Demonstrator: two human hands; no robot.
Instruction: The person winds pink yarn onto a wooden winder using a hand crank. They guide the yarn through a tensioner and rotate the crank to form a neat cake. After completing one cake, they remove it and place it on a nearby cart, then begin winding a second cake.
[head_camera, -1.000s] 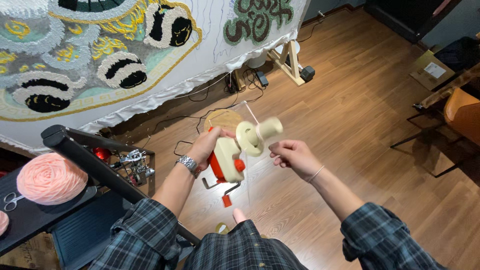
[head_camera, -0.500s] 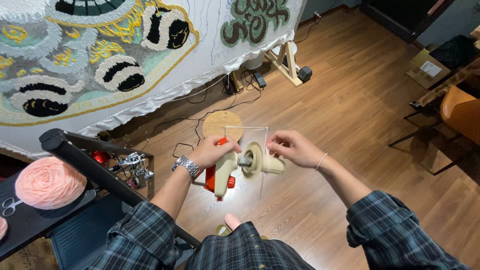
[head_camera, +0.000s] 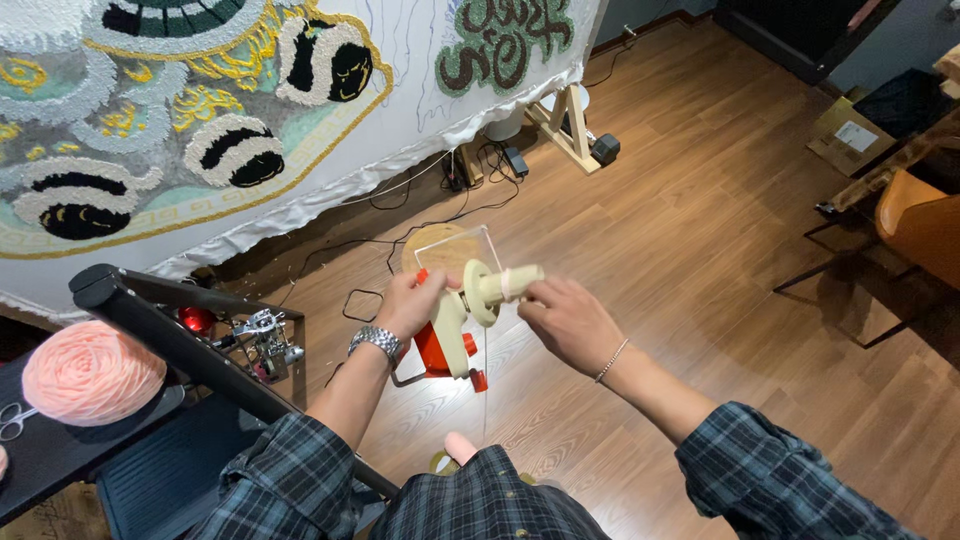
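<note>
My left hand (head_camera: 412, 303), a metal watch on its wrist, grips a cream and red hand-crank yarn winder (head_camera: 452, 335) over the wooden floor. The winder's cream spindle (head_camera: 505, 283) points right, with a few turns of pale yarn around it. My right hand (head_camera: 565, 320), a thin bracelet on its wrist, pinches the yarn at the spindle's tip. A fine strand hangs down from there toward my lap.
A large tufted rug (head_camera: 190, 110) stretched on a wooden frame (head_camera: 560, 115) fills the upper left. A pink yarn ball (head_camera: 92, 372) and scissors (head_camera: 12, 420) lie on a black table at left. A black bar (head_camera: 200, 360) crosses below my left arm. An orange chair (head_camera: 920, 225) stands at right.
The winder has been lowered and turned, so its spindle now points right rather than up. My right hand has come closer to the spindle tip.
</note>
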